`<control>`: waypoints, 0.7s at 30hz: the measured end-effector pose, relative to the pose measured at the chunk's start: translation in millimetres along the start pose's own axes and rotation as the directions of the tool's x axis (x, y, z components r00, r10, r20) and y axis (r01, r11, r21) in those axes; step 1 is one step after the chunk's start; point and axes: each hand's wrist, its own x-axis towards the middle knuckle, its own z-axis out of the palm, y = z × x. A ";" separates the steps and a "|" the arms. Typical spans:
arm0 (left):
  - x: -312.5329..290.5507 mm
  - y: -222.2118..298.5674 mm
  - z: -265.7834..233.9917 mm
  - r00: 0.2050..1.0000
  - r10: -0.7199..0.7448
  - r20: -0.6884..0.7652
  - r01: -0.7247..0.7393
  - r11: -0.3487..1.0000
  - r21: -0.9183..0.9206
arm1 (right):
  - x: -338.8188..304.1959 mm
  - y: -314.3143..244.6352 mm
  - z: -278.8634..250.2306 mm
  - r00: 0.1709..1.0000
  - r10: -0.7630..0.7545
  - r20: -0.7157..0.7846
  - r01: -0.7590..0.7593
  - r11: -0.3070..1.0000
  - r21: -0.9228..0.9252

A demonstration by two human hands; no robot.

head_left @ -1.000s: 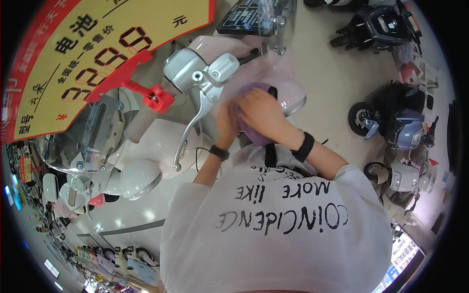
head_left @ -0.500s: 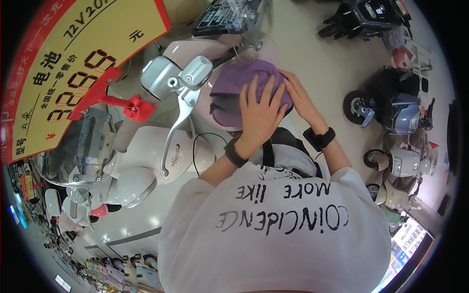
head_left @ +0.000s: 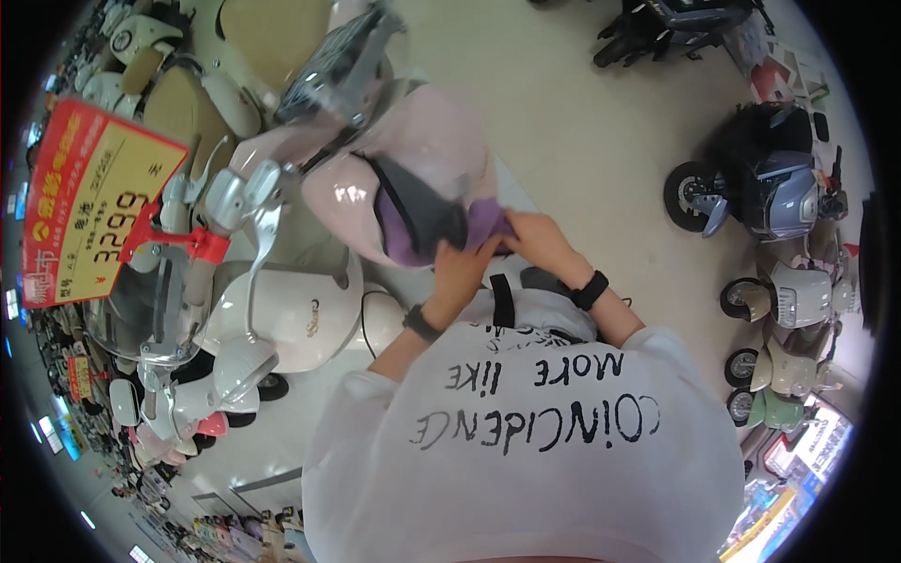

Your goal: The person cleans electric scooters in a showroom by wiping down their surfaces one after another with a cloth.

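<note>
Purple cloth (head_left: 479, 225) partly under both hands, pink scooter seat (head_left: 413, 169) motion-blurred (far scooters tiny)

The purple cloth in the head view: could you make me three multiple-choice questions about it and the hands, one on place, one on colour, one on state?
1. Where is the purple cloth?
A. Against the pink scooter's open seat
B. On the bare floor
C. Hung on the yellow price sign

2. What colour are the bands on both wrists?
A. Red
B. Black
C. White

3. What are the two hands doing?
A. Hanging free at the sides
B. Holding the handlebar
C. Both gripping the cloth

Right letters: A, B, C.
A: the cloth lies bunched against the dark underside of the pink scooter seat, which stands tipped up.
B: the left hand and the right hand each show a black band at the wrist.
C: the fingers of both hands close on the cloth's edge, side by side.
</note>
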 end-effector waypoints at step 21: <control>135.8 158.9 93.6 0.663 0.632 0.401 -0.407 0.754 -0.516 | -207.6 168.9 -77.3 0.742 0.607 -0.286 -0.521 0.790 0.325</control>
